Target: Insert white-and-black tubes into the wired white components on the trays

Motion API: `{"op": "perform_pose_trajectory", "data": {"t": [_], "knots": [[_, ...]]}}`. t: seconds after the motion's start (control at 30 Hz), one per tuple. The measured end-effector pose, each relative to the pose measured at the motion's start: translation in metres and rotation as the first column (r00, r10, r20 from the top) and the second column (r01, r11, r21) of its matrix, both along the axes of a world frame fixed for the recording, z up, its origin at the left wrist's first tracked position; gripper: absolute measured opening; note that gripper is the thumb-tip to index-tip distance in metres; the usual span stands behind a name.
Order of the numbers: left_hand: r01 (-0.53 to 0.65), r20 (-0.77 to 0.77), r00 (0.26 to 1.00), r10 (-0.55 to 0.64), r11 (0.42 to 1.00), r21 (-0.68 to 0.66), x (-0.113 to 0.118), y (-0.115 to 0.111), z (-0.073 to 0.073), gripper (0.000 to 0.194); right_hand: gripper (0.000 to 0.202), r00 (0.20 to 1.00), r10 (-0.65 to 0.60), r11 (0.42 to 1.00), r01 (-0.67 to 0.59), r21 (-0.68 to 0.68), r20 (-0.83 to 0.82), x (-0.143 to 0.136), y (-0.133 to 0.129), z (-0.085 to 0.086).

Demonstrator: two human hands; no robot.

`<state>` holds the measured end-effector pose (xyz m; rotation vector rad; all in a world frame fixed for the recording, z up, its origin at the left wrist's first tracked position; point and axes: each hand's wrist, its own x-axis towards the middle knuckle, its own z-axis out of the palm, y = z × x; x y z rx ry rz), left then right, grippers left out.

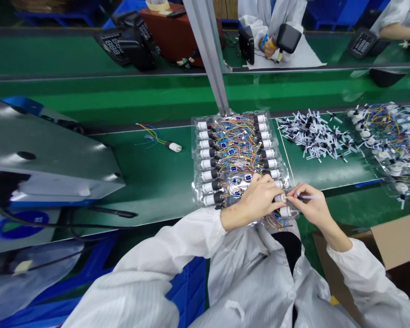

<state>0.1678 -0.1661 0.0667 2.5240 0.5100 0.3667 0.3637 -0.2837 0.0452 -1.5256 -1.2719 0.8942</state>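
A clear plastic tray (pixel 195 171) holds two columns of small white-and-black cylinders with colored wires between them. At its near right corner, my left hand (pixel 254 198) is closed around one white cylinder (pixel 280 198), its white end showing past the fingertips. My right hand (pixel 310 207) pinches at that end, with a thin whitish tube (pixel 310 197) pointing out to the right from its fingers. The fingers hide whether tube and cylinder are joined. Another white cylinder (pixel 285 212) lies just below, with loose wires beside it.
A heap of white tubes with black pieces (pixel 316 136) lies right of the tray, before a second filled tray (pixel 392 141). One wired cylinder (pixel 174 146) lies to the left, near a metal machine (pixel 51 155). A metal post (pixel 208 50) rises behind; co-workers sit opposite.
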Motion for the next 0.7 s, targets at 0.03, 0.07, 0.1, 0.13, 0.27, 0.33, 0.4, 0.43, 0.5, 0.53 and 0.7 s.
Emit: {"op": "perform_pose_trajectory", "data": {"t": [0.03,0.07,0.1,0.13,0.27,0.33,0.4,0.43,0.5,0.53,0.7], "knots": [[-0.002,0.003,1.0,0.002,1.0,-0.001,0.0,0.0,0.0,0.032,0.021,1.0,-0.012,1.0,0.012,0.003,-0.003,0.0,-0.001,-0.001],[-0.002,0.004,1.0,0.002,1.0,-0.003,0.0,0.0,0.0,0.032,0.021,1.0,-0.024,1.0,0.024,0.012,0.005,0.0,-0.001,-0.002],[0.0,0.003,1.0,0.0,1.0,-0.005,0.0,0.0,0.0,0.032,0.02,0.999,-0.032,0.999,0.032,0.021,0.016,0.0,-0.002,-0.003],[0.001,0.002,1.0,-0.001,1.0,-0.006,0.0,0.0,0.0,0.031,0.019,0.999,-0.034,0.999,0.033,0.03,0.025,0.0,-0.002,-0.004],[0.005,-0.012,1.0,-0.005,1.0,-0.023,0.001,0.0,0.001,0.03,0.017,0.998,-0.018,0.998,0.014,0.067,0.065,-0.002,0.0,-0.006],[0.014,-0.018,1.0,-0.015,1.0,-0.028,0.002,-0.001,0.0,0.03,0.018,0.996,-0.009,0.997,0.001,0.081,0.089,-0.004,0.001,-0.008],[0.023,-0.016,1.0,-0.023,0.999,-0.024,0.002,-0.001,-0.001,0.029,0.017,0.993,0.001,0.995,-0.013,0.1,0.116,-0.006,0.001,-0.007],[0.024,-0.011,1.0,-0.025,0.999,-0.021,0.003,-0.001,-0.002,0.029,0.016,0.992,0.003,0.994,-0.018,0.108,0.13,-0.007,0.002,-0.006],[0.03,0.0,1.0,-0.03,0.999,-0.014,0.003,-0.001,-0.003,0.03,0.014,0.989,0.009,0.994,-0.025,0.106,0.151,-0.004,0.002,-0.001],[0.038,0.006,0.999,-0.038,0.999,-0.014,0.003,0.0,-0.003,0.031,0.011,0.988,0.039,0.995,-0.052,0.085,0.15,0.0,0.003,0.003],[0.003,-0.003,1.0,-0.003,0.998,0.065,0.004,0.007,0.005,0.039,0.048,0.938,0.344,0.938,-0.345,-0.026,-0.047,0.06,0.013,0.017]]}}
